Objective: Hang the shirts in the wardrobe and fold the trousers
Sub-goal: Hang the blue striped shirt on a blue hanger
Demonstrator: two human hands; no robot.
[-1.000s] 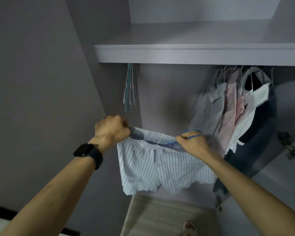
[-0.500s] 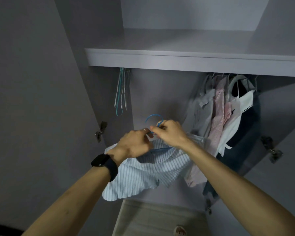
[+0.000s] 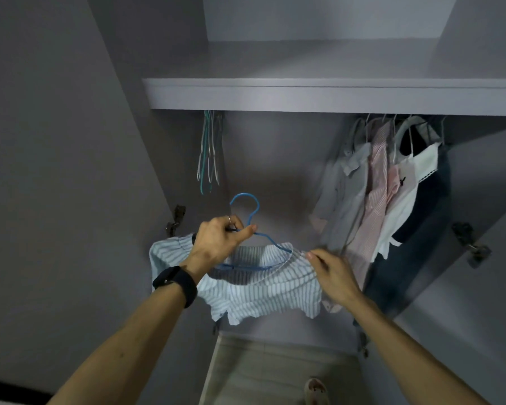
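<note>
A light blue striped shirt [image 3: 263,290] hangs on a blue hanger [image 3: 247,213] in front of the open wardrobe. My left hand [image 3: 219,242] grips the hanger at its neck, just under the hook, which points up. My right hand [image 3: 332,273] pinches the shirt's right shoulder where it lies over the hanger's arm. The shirt's hem hangs loose below both hands.
Several empty hangers [image 3: 209,153] hang on the left under the wardrobe shelf [image 3: 333,96]. Several hung garments [image 3: 374,194], grey, pink striped, white and dark, fill the right side. Door hinges [image 3: 174,220] stick out on both sides. A foot [image 3: 316,390] shows on the floor below.
My right hand moved from the hanger's neck out to the shirt's right shoulder. My left hand took the hanger's neck, and the shirt spread out over the hanger.
</note>
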